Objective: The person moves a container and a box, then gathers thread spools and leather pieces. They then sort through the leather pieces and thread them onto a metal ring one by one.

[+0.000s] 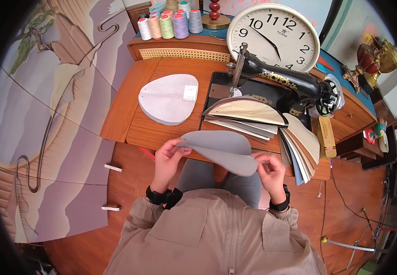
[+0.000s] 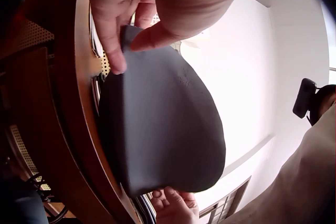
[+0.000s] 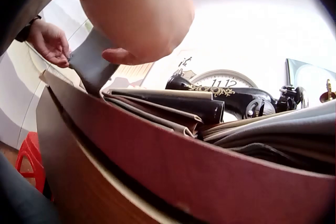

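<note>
A grey rounded sheet (image 1: 228, 143), folded along a crease, is held up over the front edge of the sewing table (image 1: 129, 123). My left hand (image 1: 167, 161) pinches its left end, thumb on one face. At the opposite end, my right hand (image 1: 271, 170) pinches the edge between thumb and fingers. In the left wrist view the sheet (image 2: 168, 124) spreads down from the left hand (image 2: 178, 3) to the fingertips of the right hand (image 2: 177, 205). A pale rounded piece (image 1: 166, 96) with a white label (image 1: 190, 93) lies on the table beyond the left hand.
Folded pieces in cream, brown and grey (image 1: 244, 112) fan out before a black sewing machine (image 1: 276, 75); another fanned stack (image 1: 304, 146) overhangs the table's front right. A yellow box (image 1: 327, 137) stands beside it. Thread spools (image 1: 166, 26) and a round clock (image 1: 276, 34) are behind.
</note>
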`<state>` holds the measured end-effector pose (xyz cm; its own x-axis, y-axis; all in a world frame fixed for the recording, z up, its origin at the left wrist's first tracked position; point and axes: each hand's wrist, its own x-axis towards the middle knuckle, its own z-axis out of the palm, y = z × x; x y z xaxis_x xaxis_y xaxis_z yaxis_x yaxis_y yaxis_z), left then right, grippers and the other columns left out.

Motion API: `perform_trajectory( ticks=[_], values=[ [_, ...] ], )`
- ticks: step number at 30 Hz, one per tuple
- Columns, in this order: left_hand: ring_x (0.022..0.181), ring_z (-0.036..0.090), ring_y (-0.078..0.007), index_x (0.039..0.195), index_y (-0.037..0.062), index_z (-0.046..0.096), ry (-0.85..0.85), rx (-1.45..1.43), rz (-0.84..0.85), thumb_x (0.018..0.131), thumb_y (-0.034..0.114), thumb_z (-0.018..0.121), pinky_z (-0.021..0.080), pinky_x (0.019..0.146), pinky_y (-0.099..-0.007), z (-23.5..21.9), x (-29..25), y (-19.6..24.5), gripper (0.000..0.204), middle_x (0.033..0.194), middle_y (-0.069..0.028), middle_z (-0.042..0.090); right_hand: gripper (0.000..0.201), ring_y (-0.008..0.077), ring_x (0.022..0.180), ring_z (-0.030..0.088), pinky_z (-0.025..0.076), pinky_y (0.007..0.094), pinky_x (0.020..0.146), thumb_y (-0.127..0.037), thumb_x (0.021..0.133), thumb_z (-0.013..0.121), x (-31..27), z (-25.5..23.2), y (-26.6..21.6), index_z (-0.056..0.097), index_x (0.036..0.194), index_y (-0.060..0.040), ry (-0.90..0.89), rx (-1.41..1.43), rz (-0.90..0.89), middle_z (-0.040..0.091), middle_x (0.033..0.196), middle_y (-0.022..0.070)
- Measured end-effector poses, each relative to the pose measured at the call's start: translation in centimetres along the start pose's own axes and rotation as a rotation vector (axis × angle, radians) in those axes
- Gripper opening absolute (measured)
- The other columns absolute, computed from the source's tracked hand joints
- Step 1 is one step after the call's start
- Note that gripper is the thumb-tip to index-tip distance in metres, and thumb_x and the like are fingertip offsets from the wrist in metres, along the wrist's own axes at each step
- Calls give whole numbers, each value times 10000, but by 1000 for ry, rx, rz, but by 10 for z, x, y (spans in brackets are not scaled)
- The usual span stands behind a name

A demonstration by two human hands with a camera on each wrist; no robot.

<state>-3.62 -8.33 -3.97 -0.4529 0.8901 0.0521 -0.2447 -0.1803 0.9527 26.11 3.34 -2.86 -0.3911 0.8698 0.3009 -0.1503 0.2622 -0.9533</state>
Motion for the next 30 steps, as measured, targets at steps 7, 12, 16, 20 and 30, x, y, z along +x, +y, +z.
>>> perform_trajectory(
  ticks=[7,12,16,20,30],
  values=[
    [1008,644,-118,1181,29,623,123,-19,-259,958,23,587,510,851,-230,-1,-15,7,226,1085,-67,670,360,283,1045,655,562,362,852,138,688,679,-6,4,-18,661,1008,-26,-251,-476,-79,676,1135,104],
    [974,634,-88,1190,19,612,107,29,-100,908,-53,635,494,815,-201,9,-18,6,292,1054,-34,668,593,307,1227,551,467,456,1019,77,587,718,-1,15,-33,701,1150,-111,-344,-821,-364,630,1253,80],
    [944,602,-50,1193,3,609,101,66,-132,898,-87,626,473,784,-189,2,-18,-1,309,1009,-14,670,565,323,1255,545,438,462,1072,57,636,703,0,13,-27,703,1171,-125,-588,-836,-367,625,1290,70],
    [935,592,-49,1183,-8,618,43,262,-180,949,-7,599,469,792,-203,-14,-14,-9,236,984,-17,675,417,343,1250,556,419,464,1089,11,733,677,2,15,-17,708,1134,-100,-561,-701,-240,659,1246,80],
    [992,677,-167,1106,-58,656,-8,192,-153,985,113,619,544,908,-294,-20,-5,8,213,1105,-95,644,185,70,744,519,435,233,690,-153,990,624,11,34,0,689,1030,15,-93,-186,245,630,820,2]
  ],
)
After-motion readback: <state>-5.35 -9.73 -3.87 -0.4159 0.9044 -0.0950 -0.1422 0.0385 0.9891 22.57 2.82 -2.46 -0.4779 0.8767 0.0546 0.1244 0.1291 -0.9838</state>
